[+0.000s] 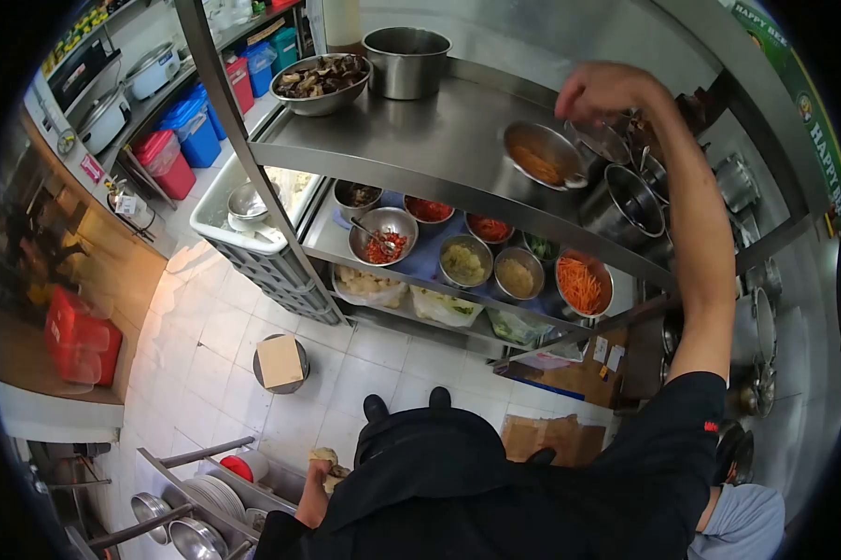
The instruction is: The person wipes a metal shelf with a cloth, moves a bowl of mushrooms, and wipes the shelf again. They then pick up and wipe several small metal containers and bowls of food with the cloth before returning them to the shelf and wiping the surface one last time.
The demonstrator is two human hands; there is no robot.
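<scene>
My right hand point(607, 93) reaches over the top steel shelf, its fingers curled downward at a round metal strainer or lid point(604, 145); whether they grip its edge is hard to make out. Just left of it, a metal bowl point(537, 154) with an orange sauce-like content sits tilted on the shelf. Deep metal pots point(633, 201) stand below my forearm. Down by my left side, my left hand point(318, 483) is closed on a crumpled beige cloth point(325, 455), partly hidden by my black clothing.
A bowl of dark mushroom-like pieces point(322, 79) and a steel pot point(406, 63) stand on the top shelf point(420, 131). Below are bowls of shredded carrot point(581, 285) and chopped red pieces point(385, 245). A round stool point(282, 364) stands on the tiled floor. Another person's grey sleeve point(742, 523) shows behind me.
</scene>
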